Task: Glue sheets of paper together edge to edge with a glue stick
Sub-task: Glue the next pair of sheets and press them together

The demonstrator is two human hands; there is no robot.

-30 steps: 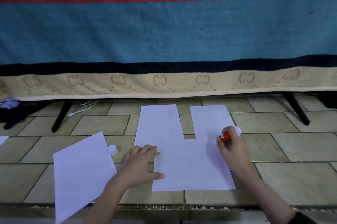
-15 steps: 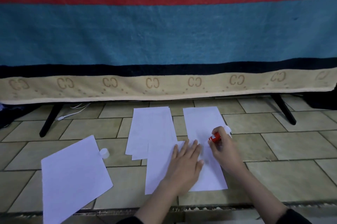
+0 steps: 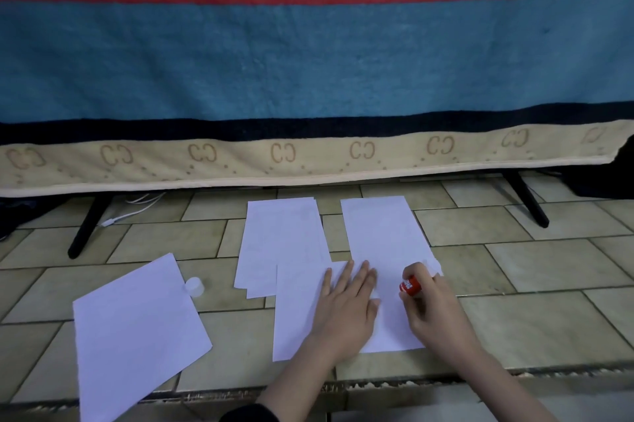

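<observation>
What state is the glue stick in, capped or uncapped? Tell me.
Uncapped, it seems: the white cap lies apart on the floor tiles, while the right hand grips the red glue stick.

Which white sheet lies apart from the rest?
The tilted white paper sheet at far left, beside the white glue cap; untouched, while the others cluster near the hands.

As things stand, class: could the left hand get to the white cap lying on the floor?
Probably yes. The left hand lies flat on the joined sheets, holding nothing, and the cap sits to its left on bare tile beside the loose sheet, with nothing between them.
</observation>
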